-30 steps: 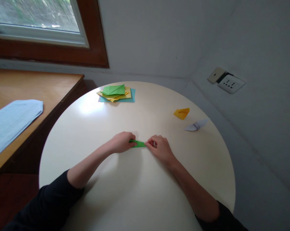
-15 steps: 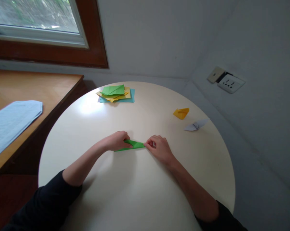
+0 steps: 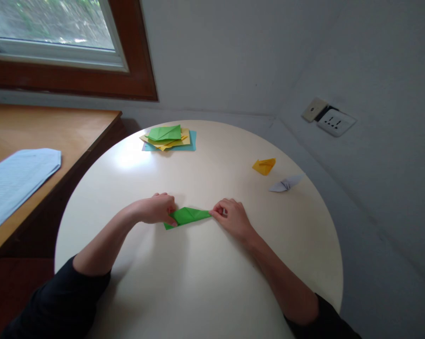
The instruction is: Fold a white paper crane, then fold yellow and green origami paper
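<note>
A folded piece of green origami paper (image 3: 190,215) lies between my two hands at the middle of the round table. My left hand (image 3: 158,208) is closed on its wide left end, thumb on the near side, fingers partly hidden behind the knuckles. At the right, my right hand (image 3: 232,217) pinches the narrow pointed tip between thumb and forefinger. The paper is long and tapers to the right, with a raised peak near its middle and a slanting crease.
On the white round table (image 3: 212,282), a stack of coloured paper (image 3: 166,134) sits at the back left. A folded yellow paper (image 3: 264,166) and a folded white paper (image 3: 285,183) lie at the right. Beyond stands a wooden desk (image 3: 74,123) with printed sheets (image 3: 25,183).
My left hand has slid left along the green paper, so more of its middle shows and its left end sits slightly nearer me. The right hand keeps its pinch at the tip.
</note>
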### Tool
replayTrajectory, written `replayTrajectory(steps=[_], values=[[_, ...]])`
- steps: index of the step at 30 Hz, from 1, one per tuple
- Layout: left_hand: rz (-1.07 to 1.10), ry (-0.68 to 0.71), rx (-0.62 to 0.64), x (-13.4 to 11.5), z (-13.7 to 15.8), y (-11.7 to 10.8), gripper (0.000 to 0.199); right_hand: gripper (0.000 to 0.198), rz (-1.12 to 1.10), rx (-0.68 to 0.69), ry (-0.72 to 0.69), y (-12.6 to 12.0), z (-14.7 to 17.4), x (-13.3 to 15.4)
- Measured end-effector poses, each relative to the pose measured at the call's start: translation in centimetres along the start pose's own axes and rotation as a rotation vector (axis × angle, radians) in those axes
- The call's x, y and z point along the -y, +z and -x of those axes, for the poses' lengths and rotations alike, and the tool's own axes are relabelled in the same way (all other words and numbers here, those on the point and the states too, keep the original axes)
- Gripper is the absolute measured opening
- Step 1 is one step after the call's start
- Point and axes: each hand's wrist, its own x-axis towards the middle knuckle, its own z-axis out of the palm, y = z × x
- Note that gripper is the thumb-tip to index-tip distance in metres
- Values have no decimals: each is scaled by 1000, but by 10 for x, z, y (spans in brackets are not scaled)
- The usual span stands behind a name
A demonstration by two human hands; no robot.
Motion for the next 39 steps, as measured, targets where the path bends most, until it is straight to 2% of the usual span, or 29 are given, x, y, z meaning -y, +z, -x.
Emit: replayTrajectory(steps=[2, 4, 7, 9, 11, 14, 18, 22, 31, 39], values=[[-63, -58, 14, 3, 14, -9, 22, 15, 2, 7, 7, -1, 0, 1], [-68, -43, -49, 3, 29, -17, 26, 15, 6, 13, 10, -1, 0, 1], [-33, -23, -302, -8, 43, -19, 30, 15, 17, 20, 17, -1, 0, 1], [1, -9, -496, -25, 44, -10, 33, 15, 20, 22, 19, -1, 0, 0], [-2, 92, -552, -44, 39, 4, 31, 15, 22, 17, 17, -1, 0, 0], [-146, 270, -476, -62, 27, 33, 32, 14, 18, 17, 6, -1, -1, 0], [-305, 220, -464, -61, 14, 68, 52, 14, -1, 27, -4, -1, -3, -1], [-356, 181, -446, -55, 10, 87, 58, 15, 4, 26, -6, -1, -4, -2], [-382, 193, -473, -53, 10, 96, 64, 15, 26, 37, -10, -1, -3, 0], [-397, 168, -430, -55, 9, 98, 68, 16, 35, 54, -2, -3, -2, 2]])
